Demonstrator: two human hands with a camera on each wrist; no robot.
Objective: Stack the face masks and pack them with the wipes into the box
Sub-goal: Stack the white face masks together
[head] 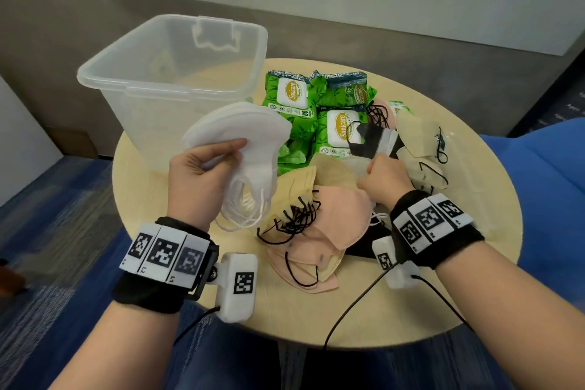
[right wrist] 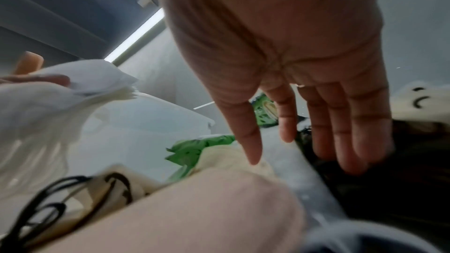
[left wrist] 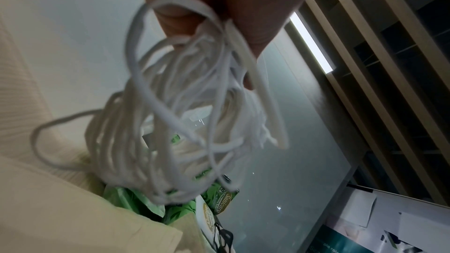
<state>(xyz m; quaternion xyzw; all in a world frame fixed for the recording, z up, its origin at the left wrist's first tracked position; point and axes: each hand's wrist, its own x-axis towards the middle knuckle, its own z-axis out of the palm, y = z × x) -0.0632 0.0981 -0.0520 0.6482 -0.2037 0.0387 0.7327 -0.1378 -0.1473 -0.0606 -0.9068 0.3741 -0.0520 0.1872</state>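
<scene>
Stacking step. Left hand [head: 202, 165] grips white mask stack [head: 240, 136] raised beside box [head: 171, 73]. Right hand [head: 383, 177], fingers straight, reaches into mask pile [head: 323, 222]. Next: pinch one mask, add to stack. Wipes [head: 316, 104] unpacked on table [head: 443, 279].

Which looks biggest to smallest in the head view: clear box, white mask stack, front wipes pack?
1. clear box, plainly largest.
2. white mask stack, held up by the left hand; nearer the camera, so unsure.
3. front wipes pack, partly covered.
</scene>
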